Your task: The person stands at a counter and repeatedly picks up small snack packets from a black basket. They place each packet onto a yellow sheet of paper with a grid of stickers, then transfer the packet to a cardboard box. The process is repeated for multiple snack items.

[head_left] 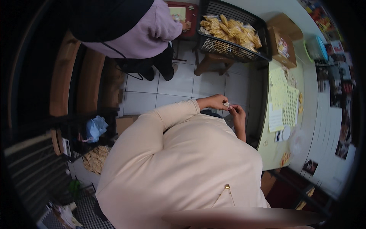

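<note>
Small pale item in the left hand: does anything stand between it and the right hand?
Nothing visible does. The left hand pinches the small pale item, and the right hand is close beside it; whether its fingertips touch the item is too small to tell.

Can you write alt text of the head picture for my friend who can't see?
A person's left hand pinches a small pale thing, with the right hand beside it. Ahead, a black basket holds bagged yellow pieces; someone in lilac stands left, a table with papers right.
</note>
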`<state>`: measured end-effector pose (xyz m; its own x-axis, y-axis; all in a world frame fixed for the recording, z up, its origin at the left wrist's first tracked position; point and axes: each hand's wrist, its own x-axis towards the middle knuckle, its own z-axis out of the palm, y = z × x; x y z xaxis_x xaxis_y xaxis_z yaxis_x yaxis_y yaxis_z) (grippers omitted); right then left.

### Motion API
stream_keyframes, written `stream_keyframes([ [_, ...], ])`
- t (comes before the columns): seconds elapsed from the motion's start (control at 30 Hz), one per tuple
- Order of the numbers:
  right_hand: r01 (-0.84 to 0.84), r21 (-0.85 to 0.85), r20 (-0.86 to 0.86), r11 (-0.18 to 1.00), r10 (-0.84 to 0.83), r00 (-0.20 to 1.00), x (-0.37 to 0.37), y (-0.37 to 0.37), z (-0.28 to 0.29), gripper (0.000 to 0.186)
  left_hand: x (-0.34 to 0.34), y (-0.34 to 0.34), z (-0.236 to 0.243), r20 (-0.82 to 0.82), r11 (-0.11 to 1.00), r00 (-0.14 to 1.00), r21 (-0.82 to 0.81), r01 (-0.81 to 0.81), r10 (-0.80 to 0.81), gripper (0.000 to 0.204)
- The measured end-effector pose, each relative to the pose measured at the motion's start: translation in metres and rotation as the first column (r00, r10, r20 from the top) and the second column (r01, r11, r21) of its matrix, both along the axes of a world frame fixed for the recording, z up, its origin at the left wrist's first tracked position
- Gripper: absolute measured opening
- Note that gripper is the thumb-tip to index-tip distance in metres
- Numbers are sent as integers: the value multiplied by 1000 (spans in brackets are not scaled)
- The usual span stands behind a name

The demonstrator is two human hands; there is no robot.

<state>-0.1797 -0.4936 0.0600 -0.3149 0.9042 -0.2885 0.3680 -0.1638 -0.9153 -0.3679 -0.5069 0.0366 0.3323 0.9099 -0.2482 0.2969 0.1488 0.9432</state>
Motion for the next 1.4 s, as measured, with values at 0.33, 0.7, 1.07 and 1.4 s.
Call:
stream_keyframes([
  [0.33, -33, -76, -97, 997, 25, 995, 47, 87, -18, 15, 58, 71, -11, -15, 985, 985, -8, -171, 171, 33],
  [0.7, 61, -9, -77, 998, -61, 995, 123, 177, -9, 14, 131, 174, 7, 94, 992, 988, -15, -125, 125, 20],
  [1.07, 294, -83, -95, 952, -302, 949, 201, 194, -21, 10, 207, 235, -4, 141, 994, 988, -80, 69, -57, 14],
  [1.4, 473, -67, -40, 878, -476, 878, 234, 223, -35, 14, 237, 307, -20, -12, 975, 977, -74, 211, -213, 15],
])
